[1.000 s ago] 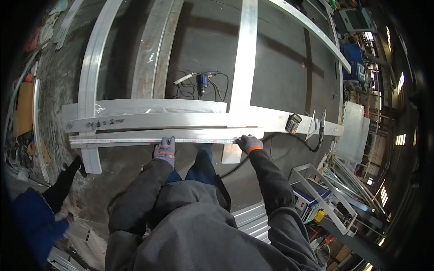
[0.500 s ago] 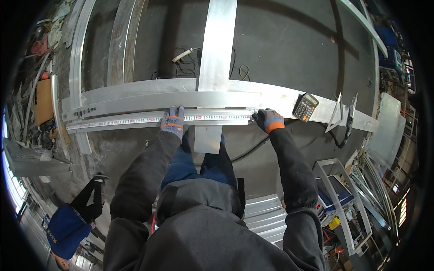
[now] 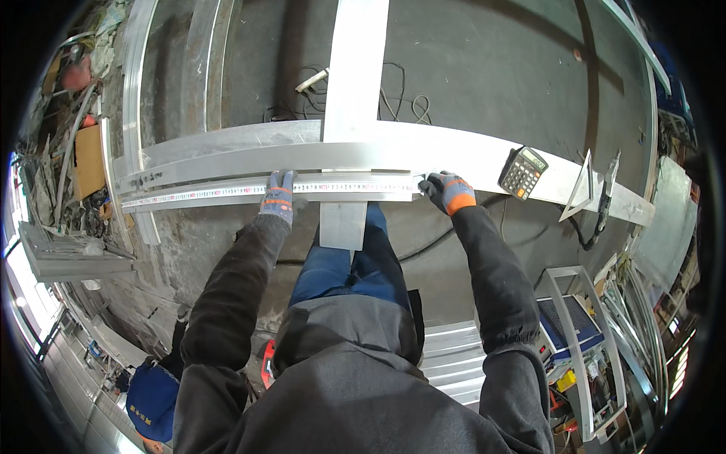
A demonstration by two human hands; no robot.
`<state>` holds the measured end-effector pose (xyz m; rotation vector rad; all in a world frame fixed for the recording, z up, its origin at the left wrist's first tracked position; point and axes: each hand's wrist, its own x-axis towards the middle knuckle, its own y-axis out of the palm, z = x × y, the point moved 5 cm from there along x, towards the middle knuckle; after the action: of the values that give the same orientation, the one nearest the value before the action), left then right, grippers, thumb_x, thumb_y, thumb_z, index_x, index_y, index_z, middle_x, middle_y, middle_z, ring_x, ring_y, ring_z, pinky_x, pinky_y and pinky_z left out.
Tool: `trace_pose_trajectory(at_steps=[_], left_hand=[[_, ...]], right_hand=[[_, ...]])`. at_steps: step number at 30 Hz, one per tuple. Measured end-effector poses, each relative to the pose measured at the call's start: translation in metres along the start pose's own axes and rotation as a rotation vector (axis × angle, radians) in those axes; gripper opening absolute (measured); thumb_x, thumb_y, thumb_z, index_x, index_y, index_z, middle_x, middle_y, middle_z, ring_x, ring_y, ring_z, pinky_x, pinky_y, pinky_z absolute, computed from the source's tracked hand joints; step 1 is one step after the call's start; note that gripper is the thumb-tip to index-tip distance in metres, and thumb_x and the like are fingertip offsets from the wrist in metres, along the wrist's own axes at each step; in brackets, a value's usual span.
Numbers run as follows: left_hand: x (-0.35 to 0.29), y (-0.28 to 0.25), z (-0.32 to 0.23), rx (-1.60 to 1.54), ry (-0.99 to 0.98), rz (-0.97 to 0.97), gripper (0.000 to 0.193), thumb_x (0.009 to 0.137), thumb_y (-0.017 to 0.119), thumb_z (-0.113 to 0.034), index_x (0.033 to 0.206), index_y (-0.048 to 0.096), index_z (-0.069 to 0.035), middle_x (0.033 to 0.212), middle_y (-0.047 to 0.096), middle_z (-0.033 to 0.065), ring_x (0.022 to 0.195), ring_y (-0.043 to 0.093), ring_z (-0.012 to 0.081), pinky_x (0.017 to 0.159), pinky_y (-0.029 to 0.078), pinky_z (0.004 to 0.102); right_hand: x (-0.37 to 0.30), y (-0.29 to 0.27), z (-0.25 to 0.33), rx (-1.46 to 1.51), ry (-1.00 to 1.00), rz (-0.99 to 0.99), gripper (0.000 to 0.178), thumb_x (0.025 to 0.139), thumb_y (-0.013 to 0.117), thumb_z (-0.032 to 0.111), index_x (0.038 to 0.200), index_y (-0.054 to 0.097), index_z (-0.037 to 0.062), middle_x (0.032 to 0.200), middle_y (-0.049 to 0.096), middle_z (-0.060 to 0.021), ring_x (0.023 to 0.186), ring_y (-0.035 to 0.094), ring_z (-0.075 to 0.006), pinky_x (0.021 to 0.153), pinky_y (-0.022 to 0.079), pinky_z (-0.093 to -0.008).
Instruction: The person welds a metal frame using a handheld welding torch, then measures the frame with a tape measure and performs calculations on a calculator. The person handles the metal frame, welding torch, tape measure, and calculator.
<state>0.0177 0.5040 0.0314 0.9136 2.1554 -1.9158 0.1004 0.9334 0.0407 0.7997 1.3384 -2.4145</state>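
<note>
A long metal profile (image 3: 333, 196) lies crosswise in front of me, with an extended tape measure blade (image 3: 348, 187) running along it. My left hand (image 3: 279, 195), in a grey and orange work glove, grips the profile with its fingers over the tape. At the right end of the profile, my right hand (image 3: 448, 191), gloved alike, is closed at the tape's end; its fingertips partly hide what they pinch. Just beyond the tape lies a flat metal bar (image 3: 302, 158). A wide metal beam (image 3: 344, 227) passes crosswise beneath the profile.
On the long metal support (image 3: 454, 147) rest a calculator (image 3: 522, 173), a triangular square (image 3: 581, 189) and a black-handled tool (image 3: 607, 193). Cables (image 3: 404, 98) lie on the floor beyond. Metal frames (image 3: 582, 340) stand at right. Another person (image 3: 151, 401) is at lower left.
My view has shifted slightly. Both hands keep their places along the profile, the left one moving little. The other person at lower left has moved nearer to me.
</note>
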Motion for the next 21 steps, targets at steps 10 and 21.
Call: trace_pose_trajectory(at_steps=[10,21], left_hand=[[-0.004,-0.01,-0.009,-0.085,0.018,0.066,0.086,0.084,0.084,-0.036,0.153,0.042,-0.009,0.157,0.038,0.0269,0.147,0.039,0.0467,0.118,0.042,0.0531],[-0.054,-0.03,-0.082,-0.292,-0.057,0.07,0.063,0.093,0.065,-0.01,0.153,0.045,-0.013,0.158,0.036,0.0287,0.136,0.052,0.0487,0.11,0.05,0.0494]], right_hand=[[-0.002,0.011,-0.007,0.012,0.013,-0.12,0.04,0.092,0.075,0.046,0.109,0.08,0.0107,0.109,0.075,-0.0115,0.108,0.07,-0.0359,0.094,0.054,-0.0463],[-0.007,0.006,0.005,0.141,0.08,-0.32,0.055,0.079,0.09,0.04,0.114,0.071,0.003,0.117,0.066,-0.0199,0.11,0.062,-0.0391,0.096,0.054,-0.0469]])
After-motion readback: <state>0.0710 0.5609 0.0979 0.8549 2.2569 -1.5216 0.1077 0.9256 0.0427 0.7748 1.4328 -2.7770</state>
